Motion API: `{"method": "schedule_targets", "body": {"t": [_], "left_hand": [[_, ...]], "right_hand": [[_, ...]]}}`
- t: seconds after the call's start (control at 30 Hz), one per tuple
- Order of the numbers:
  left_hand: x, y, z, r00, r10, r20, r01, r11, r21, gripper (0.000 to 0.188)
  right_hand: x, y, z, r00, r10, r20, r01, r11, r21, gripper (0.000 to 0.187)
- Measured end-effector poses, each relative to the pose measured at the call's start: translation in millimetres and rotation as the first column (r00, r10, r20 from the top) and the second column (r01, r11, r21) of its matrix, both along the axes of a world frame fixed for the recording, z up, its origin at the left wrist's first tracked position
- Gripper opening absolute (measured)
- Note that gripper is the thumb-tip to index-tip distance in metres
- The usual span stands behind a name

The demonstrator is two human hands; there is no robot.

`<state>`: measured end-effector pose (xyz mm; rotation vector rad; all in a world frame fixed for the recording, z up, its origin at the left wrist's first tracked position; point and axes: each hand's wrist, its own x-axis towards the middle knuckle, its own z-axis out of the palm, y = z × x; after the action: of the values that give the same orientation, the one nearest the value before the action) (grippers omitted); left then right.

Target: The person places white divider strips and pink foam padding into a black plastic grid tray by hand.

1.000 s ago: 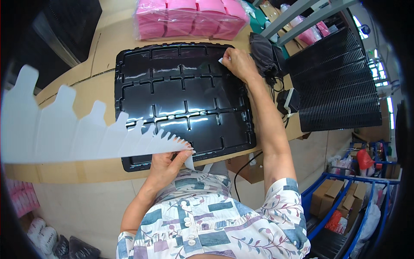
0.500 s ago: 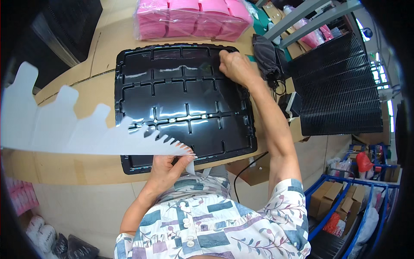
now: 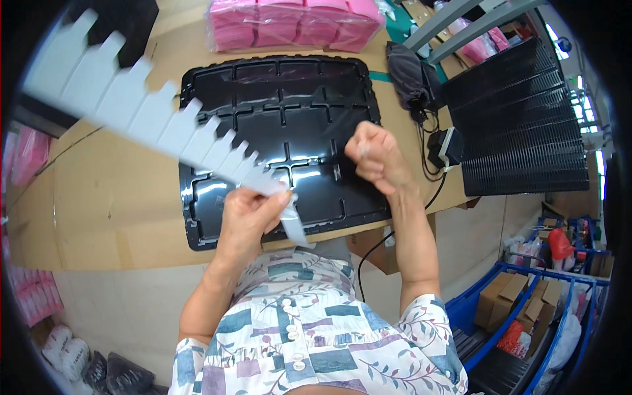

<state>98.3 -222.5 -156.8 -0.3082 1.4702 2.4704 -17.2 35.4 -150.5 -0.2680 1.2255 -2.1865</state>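
My left hand (image 3: 247, 214) pinches the near end of a long white strip with a row of notched tabs (image 3: 178, 128) along one edge. The strip rises far to the left, and a short tail hangs below my fingers. Beneath it lies a black plastic tray (image 3: 303, 135) with shallow moulded compartments, flat on the cardboard-covered table. My right hand (image 3: 376, 157) hovers over the tray's right side, fingers curled closed; whether they hold something small cannot be seen. A small clear patch (image 3: 337, 172) shows on the tray surface beside it.
Behind the tray stands a plastic-wrapped pack of pink pieces (image 3: 296, 25). To the right are a dark pouch (image 3: 409, 76), a black adapter with cables (image 3: 446, 148) and a tall stack of black trays (image 3: 520, 125). A blue rack with cartons (image 3: 497, 299) stands lower right.
My right hand has come from the tray's far right corner toward me. My left hand has risen, swinging the strip up and across the tray. The tray has shifted slightly.
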Motion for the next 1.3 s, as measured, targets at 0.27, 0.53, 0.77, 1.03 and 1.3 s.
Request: {"method": "schedule_targets", "body": {"t": [0.27,0.53,0.77,1.03,1.3], "left_hand": [[-11.7,4.7,-8.4,0.965,0.118,-0.233,-0.132,0.99,-0.046,0.029],[-11.4,-7.2,-6.9,0.927,0.052,-0.372,-0.138,0.968,-0.211,0.021],[-22.3,-10.6,0.1,0.993,0.071,-0.095,-0.085,0.984,-0.155,0.015],[0.4,-0.4,-14.1,0.936,0.225,-0.272,-0.292,0.925,-0.241,0.01],[-2.1,-10.4,-20.9,0.889,0.361,-0.281,-0.366,0.93,0.037,0.018]], "right_hand": [[51.3,-74.6,9.5,0.982,0.075,-0.172,0.004,0.908,0.418,0.017],[54.2,-82.3,7.4,0.821,0.092,-0.564,0.273,0.804,0.529,0.014],[59.9,-91.2,-1.7,0.347,0.161,-0.924,0.62,0.7,0.355,0.012],[51.1,-93.0,0.5,-0.16,0.291,-0.943,0.615,0.777,0.136,0.021],[42.2,-109.7,7.4,-0.181,0.2,-0.963,0.503,0.86,0.084,0.024]]}}
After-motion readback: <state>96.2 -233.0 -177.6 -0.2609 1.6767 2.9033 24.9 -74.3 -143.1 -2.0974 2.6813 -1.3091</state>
